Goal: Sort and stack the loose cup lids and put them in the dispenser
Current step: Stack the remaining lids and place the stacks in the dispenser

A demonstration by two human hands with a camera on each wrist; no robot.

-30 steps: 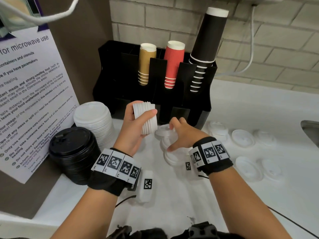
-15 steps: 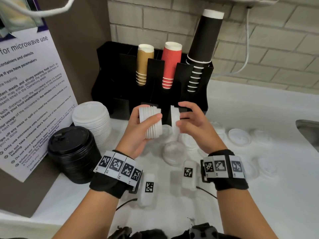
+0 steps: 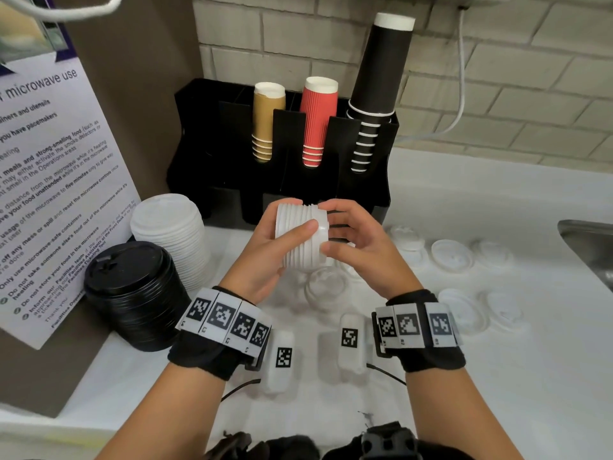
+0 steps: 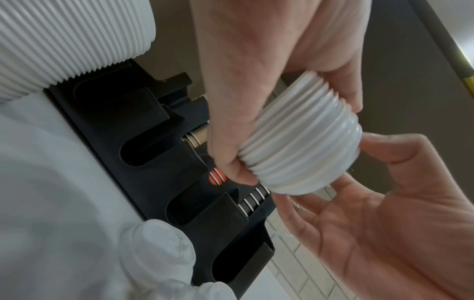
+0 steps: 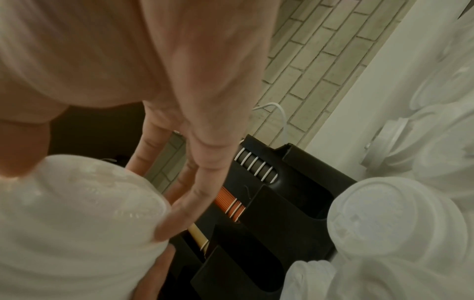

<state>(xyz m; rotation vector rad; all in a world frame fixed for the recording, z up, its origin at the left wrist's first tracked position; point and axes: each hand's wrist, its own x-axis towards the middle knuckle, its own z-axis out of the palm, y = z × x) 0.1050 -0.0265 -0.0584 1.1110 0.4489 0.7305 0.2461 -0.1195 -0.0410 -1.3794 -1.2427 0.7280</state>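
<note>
A stack of small white lids (image 3: 300, 240) (image 4: 302, 150) lies sideways in my left hand (image 3: 298, 215), which grips it in front of the black dispenser (image 3: 288, 184). My right hand (image 3: 328, 229) meets the stack's right end, where thumb and fingertips pinch the end lid (image 5: 77, 203). In the left wrist view the right hand (image 4: 346, 182) cups that end. Loose translucent lids (image 3: 452, 255) lie on the white counter (image 3: 497, 376), some right below my hands (image 3: 326, 287). The dispenser's lower slots (image 4: 143, 150) look dark.
A tall stack of bigger white lids (image 3: 172, 234) and a stack of black lids (image 3: 132, 287) stand at the left by a microwave notice (image 3: 49, 194). Tan, red and black cups (image 3: 378, 94) fill the dispenser's top. A sink edge (image 3: 590, 234) is at the right.
My right hand rose from the counter with a few lids and brought them left onto the end of the stack in my left hand. The two piles are now one.
</note>
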